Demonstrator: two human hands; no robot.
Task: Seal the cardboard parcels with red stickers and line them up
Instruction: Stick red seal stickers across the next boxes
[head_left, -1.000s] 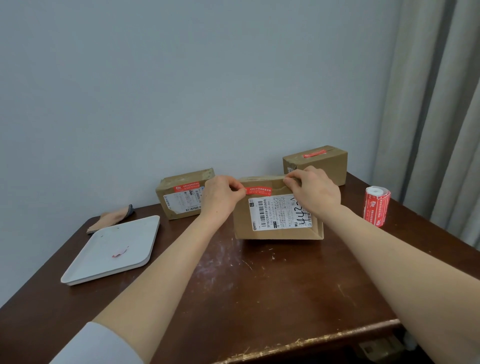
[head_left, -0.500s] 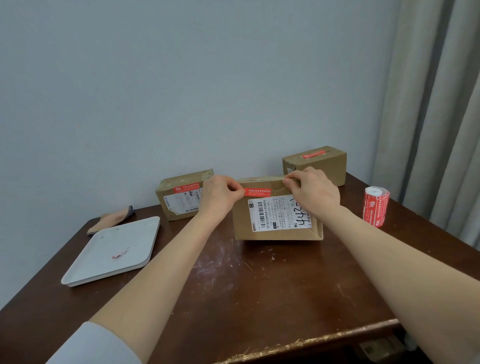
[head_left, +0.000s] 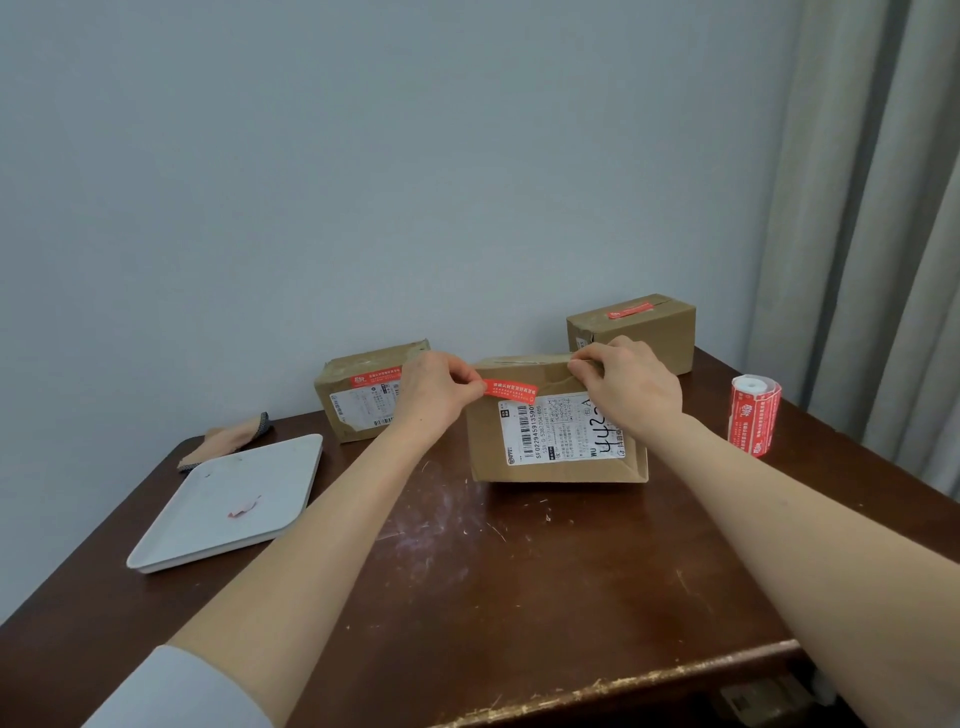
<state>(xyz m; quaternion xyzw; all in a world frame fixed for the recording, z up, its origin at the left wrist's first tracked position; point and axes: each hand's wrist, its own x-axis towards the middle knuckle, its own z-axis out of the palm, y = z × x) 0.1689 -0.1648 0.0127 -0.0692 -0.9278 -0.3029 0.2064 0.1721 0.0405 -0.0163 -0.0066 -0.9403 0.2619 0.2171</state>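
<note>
- Hardly anything is moving since a moment ago: both hands are staying at the top of the middle parcel (head_left: 556, 467), and the red sticker (head_left: 511, 388) is sitting only a tiny bit lower on it.
- The left hand (head_left: 436, 395) is curling its fingers (head_left: 470, 382) tight and pinching the left end of the red sticker.
- The right hand (head_left: 628, 389) is curling its fingers (head_left: 584, 364) over the top right edge of the middle parcel and holding it.
- The middle parcel is standing on the desk (head_left: 519, 597), about halfway across and nearer the far edge, with its white label facing the person.
- I think the person is sticking the red sticker down over the flap right now.
- Next, I think the red sticker is going to need a firm rub flat, and then the parcel is going to need pushing into a row with the others.
- Three parcels are sitting on the desk: the middle parcel, the left parcel (head_left: 358, 395) by the far edge, and the far parcel (head_left: 644, 332) at the far right corner.
- Each one is showing one red sticker, so three in all.
- One sticker roll (head_left: 754, 415) is standing by the right edge.
- One white tray (head_left: 280, 467) is lying near the left edge.
</note>
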